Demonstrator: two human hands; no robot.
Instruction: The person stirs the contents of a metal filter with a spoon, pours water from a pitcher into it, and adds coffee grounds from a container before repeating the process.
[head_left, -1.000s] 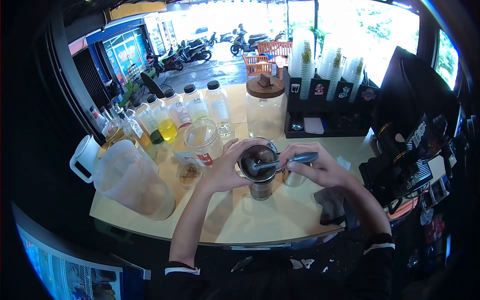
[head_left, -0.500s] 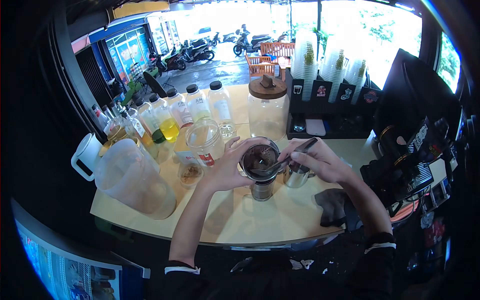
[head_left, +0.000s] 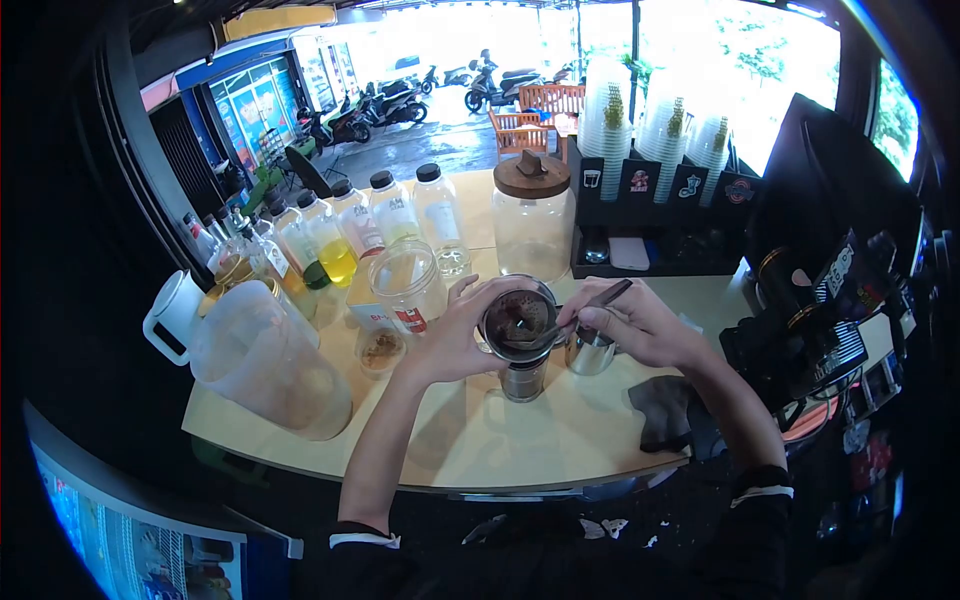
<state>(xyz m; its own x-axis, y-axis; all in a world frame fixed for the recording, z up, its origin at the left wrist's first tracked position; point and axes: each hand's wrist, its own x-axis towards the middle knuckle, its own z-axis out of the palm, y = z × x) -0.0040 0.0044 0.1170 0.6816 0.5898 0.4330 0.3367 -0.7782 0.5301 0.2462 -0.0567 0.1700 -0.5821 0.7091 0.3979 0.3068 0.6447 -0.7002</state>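
Cup [head_left: 518,358] in the left hand [head_left: 450,343], fingers curled round its side, already holds dark, bubbly liquid [head_left: 512,312]; the right hand [head_left: 645,325] pinches a spoon [head_left: 608,294] dipped inside. A glass [head_left: 523,384] stands below the cup, a metal pitcher [head_left: 590,356] crowds under the right hand, and a lidded jar [head_left: 535,235] stands beyond both.

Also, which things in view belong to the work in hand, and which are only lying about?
Likely in use:
round vessel, held by the left hand
spoon, held by the right hand
glass under the vessel

Apparently just lying about:
wooden-lidded jar
large plastic pitcher
dark cloth
black-capped bottles
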